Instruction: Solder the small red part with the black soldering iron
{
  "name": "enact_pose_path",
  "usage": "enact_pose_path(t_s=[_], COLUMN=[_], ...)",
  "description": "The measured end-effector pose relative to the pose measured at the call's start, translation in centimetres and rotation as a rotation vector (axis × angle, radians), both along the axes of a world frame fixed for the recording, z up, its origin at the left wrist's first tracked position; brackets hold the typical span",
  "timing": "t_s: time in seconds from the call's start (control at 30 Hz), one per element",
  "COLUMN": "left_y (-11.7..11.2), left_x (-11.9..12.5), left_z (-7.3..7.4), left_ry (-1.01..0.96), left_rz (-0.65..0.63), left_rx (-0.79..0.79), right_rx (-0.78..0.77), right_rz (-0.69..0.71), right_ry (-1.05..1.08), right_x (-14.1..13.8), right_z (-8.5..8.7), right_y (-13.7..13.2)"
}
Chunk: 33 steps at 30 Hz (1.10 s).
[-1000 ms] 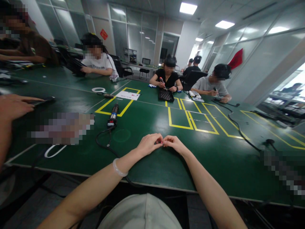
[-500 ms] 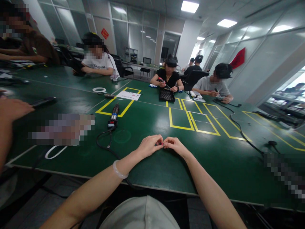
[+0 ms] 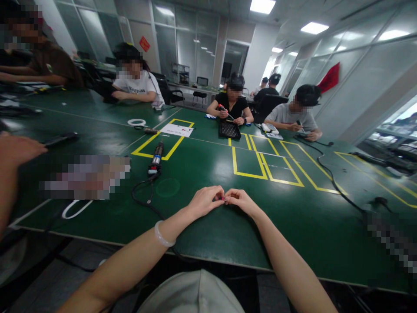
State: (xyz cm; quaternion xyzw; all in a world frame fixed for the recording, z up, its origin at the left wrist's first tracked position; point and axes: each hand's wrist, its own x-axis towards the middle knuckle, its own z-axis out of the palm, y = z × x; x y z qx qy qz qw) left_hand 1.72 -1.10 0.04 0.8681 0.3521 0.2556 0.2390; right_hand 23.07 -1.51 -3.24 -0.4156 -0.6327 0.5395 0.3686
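My left hand (image 3: 205, 201) and my right hand (image 3: 239, 201) rest on the green table (image 3: 293, 217), fingertips curled and meeting at the middle. Both are closed in a pinch around something tiny and reddish that I cannot make out. A pale bangle (image 3: 163, 234) circles my left wrist. An electric screwdriver (image 3: 156, 157) lies to the upper left of my left hand, its black cable (image 3: 143, 193) looping toward the table's front edge.
Yellow tape rectangles (image 3: 260, 163) mark the tabletop. Several people sit around the table; one works over a black tray (image 3: 230, 129). Another person's hand (image 3: 18, 150) lies at the left. A white ring (image 3: 74, 208) and a black cable (image 3: 329, 174) lie on the table.
My hands stay pinched together in the same spot. The view has shifted slightly; nothing else has visibly moved.
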Motion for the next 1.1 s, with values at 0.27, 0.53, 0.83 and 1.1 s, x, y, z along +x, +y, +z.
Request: enact_pose_path(t_s=[0.27, 0.53, 0.83, 1.1], left_y=[0.0, 0.5, 2.1, 4.5], left_x=[0.0, -2.4, -12.8, -18.7], left_z=[0.1, 0.9, 2.7, 2.8], left_ry=[0.001, 0.073, 0.472, 0.805], left_rz=[-0.003, 0.04, 0.59, 0.852], left_rx=[-0.016, 0.027, 0.246, 0.075], right_rx=[0.004, 0.034, 0.072, 0.114], right_rz=[-0.001, -0.101, -0.089, -0.105], right_ry=[-0.004, 0.013, 0.001, -0.018], right_x=[0.1, 0.1, -0.3, -0.4], right_z=[0.1, -0.5, -1.0, -1.0], right_y=[0.0, 0.4, 0.3, 0.2])
